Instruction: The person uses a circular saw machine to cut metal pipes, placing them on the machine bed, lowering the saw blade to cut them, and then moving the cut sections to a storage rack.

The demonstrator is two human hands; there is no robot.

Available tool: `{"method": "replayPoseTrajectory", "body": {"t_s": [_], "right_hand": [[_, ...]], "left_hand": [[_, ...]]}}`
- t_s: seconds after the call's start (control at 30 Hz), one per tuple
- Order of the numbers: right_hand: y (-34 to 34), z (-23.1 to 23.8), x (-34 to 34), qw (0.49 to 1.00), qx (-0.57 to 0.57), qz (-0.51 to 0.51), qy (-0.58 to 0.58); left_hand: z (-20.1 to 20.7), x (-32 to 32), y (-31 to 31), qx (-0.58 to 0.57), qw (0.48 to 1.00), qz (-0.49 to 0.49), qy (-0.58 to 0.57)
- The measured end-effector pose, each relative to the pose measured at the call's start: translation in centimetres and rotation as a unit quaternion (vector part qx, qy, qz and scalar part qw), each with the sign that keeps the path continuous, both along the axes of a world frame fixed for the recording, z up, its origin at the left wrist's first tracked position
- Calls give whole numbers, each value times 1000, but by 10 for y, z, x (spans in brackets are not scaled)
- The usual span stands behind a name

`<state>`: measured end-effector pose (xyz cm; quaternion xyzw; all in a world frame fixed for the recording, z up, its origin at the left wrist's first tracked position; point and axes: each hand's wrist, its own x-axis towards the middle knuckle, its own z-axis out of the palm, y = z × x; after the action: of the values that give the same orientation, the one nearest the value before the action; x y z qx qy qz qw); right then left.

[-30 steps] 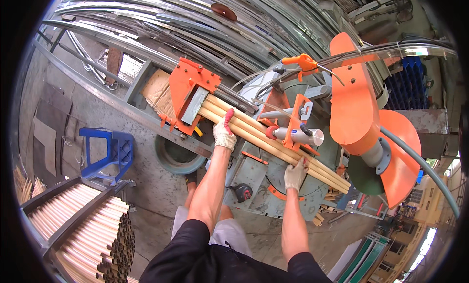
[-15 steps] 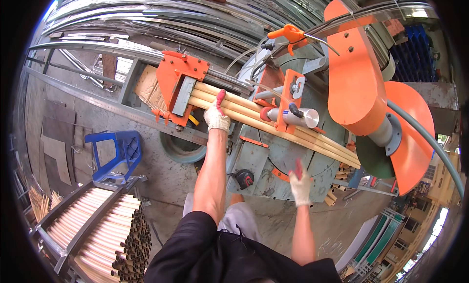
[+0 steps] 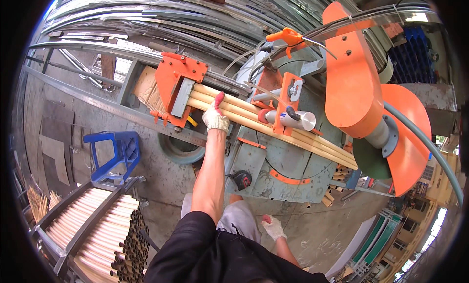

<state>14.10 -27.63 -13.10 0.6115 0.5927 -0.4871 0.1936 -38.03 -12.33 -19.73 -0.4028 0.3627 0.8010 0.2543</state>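
Observation:
Several pale yellow-tan metal tubes (image 3: 244, 118) lie side by side on the orange and grey cutting saw, slanting down to the right. My left hand (image 3: 215, 118), in a white knit glove with a red palm, is closed on the tubes near their left end; some of its fingers are hidden. That end meets a grey block on the orange end stop (image 3: 184, 74). An orange clamp with a metal cylinder (image 3: 303, 120) stands over the middle of the tubes. My right hand (image 3: 273, 227), gloved alike, hangs low beside my leg, empty, its fingers loosely bent and slightly apart.
An orange blade guard (image 3: 408, 136) partly covers a round blade near the tubes' right end. A tape measure (image 3: 242, 180) sits on the machine's edge. A rack of tubes (image 3: 105, 224) stands at lower left, by a blue plastic stool (image 3: 115, 153). Metal profiles (image 3: 161, 19) lie behind.
My right hand has dropped from beside the machine bed down and left, near my leg. My left hand stays on the tubes. The view has shifted slightly.

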Motion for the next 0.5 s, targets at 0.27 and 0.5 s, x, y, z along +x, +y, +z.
{"method": "replayPoseTrajectory", "body": {"t_s": [0.27, 0.5], "right_hand": [[-24, 1, 39, 996, -25, -34, -73], [6, -42, 22, 995, 47, -24, -85]], "left_hand": [[7, 15, 6, -34, 998, -35, 50], [-20, -18, -19, 10, 990, -113, 90]]}}
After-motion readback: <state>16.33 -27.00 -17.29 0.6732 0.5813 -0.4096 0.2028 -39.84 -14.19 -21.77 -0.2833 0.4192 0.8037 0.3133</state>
